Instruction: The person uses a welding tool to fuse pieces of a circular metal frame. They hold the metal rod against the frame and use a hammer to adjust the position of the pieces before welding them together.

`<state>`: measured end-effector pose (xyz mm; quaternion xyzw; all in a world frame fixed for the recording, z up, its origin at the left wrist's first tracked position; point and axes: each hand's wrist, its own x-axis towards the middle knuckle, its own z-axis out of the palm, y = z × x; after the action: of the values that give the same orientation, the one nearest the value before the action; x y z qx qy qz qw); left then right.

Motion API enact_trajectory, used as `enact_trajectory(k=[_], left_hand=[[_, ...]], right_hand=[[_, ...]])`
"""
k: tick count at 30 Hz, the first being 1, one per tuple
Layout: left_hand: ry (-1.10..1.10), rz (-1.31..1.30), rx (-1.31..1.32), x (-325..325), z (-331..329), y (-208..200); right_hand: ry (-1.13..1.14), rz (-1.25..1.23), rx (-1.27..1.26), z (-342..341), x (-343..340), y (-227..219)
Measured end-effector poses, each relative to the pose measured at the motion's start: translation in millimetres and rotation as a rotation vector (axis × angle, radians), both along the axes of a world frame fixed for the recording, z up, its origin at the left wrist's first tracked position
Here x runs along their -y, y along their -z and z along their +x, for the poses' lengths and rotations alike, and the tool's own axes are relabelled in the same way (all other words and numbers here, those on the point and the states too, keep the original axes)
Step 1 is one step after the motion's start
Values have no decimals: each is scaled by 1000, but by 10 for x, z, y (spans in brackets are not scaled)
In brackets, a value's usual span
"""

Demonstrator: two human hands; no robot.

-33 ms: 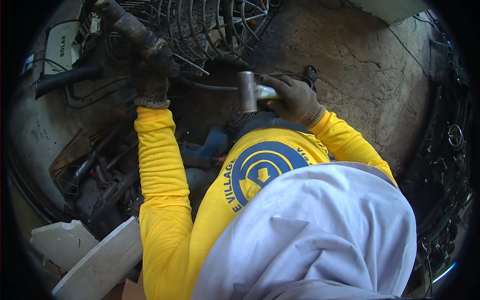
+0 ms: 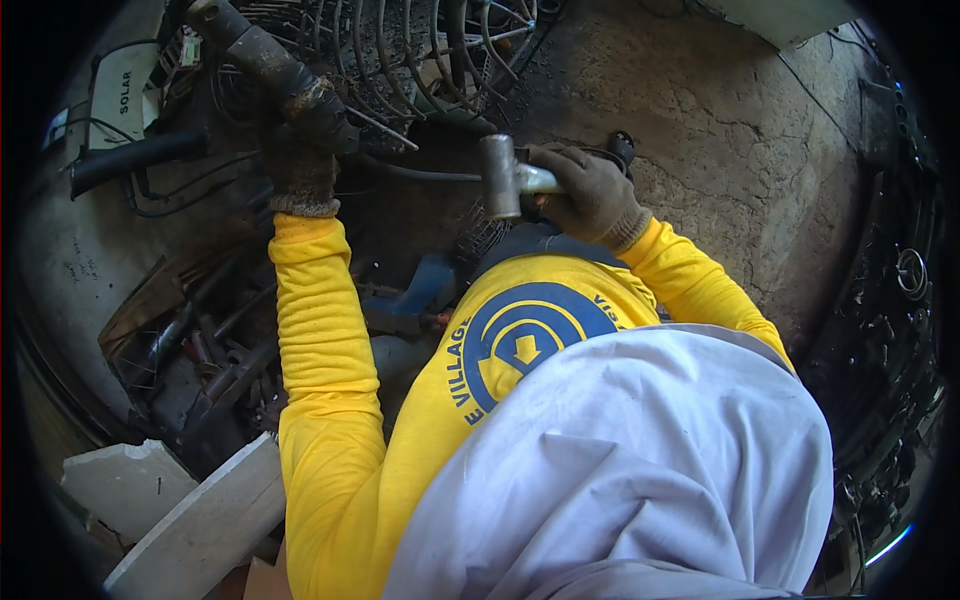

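My right hand [image 2: 587,195], in a dark work glove, is closed round the pale handle of a hammer [image 2: 501,177]. Its thick, cylindrical metal head hangs in front of my body, apart from other things. At the upper left, my left hand [image 2: 300,172], gloved too, grips the lower end of a thick, dirty metal shaft [image 2: 262,58] with a chunky joint. The shaft slants up and left. Shadow hides most of the left fingers.
A cage of curved metal bars [image 2: 410,45] stands at the top. Metal scraps [image 2: 220,360] lie to the left, with pale broken boards [image 2: 205,525] below. A white box [image 2: 122,95] with cables sits at far left. Dark metal parts [image 2: 885,330] line the right side.
The hammer has shifted very slightly, its head up and a little to the right, with my right hand. My left hand and the shaft stay where they were.
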<state>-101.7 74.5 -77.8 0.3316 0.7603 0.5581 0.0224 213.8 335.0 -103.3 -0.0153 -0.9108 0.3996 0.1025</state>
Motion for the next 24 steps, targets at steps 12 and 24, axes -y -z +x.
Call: enact_trajectory(k=[12,24], left_hand=[[10,-210,-167,96,-94,48],[37,234,266,-444,643,-543]], right_hand=[[83,-155,204,74,55,49],[396,-332,90,-400,-968,-483]])
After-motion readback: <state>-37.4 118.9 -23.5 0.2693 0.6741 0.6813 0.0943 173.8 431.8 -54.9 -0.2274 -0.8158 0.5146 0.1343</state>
